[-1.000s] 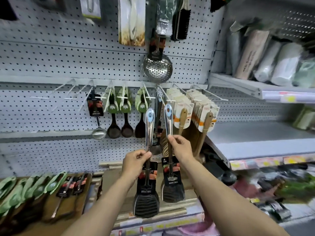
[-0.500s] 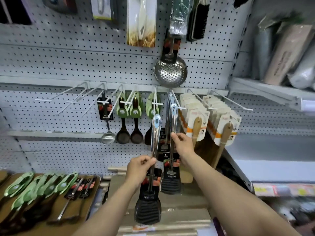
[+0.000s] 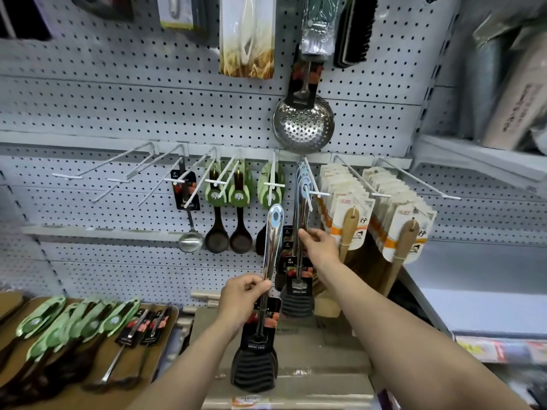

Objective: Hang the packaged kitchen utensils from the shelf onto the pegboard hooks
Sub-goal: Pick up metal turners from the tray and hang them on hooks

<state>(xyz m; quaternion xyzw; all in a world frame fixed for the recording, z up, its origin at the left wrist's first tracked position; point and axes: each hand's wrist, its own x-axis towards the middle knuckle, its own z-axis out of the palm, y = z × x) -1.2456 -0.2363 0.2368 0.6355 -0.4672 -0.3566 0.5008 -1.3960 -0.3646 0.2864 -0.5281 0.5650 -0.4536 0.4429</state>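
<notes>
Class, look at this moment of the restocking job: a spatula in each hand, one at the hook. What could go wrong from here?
1. The right hand pinches its spatula mid-handle; the hanging hole sits near the hook tip, so it might slip off if released early.
2. The left hand holds the second spatula only by its thin handle; it could swing into the hung spatulas.

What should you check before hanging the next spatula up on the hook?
1. Left hand grips the next spatula firmly: ok.
2. Its hanging hole faces up, in sight: ok.
3. Right-hand spatula fully threaded on the hook: cannot tell.
4. Right hand clear of that spatula: not ok, it grips the handle.
5. Room left on the hook: cannot tell.
</notes>
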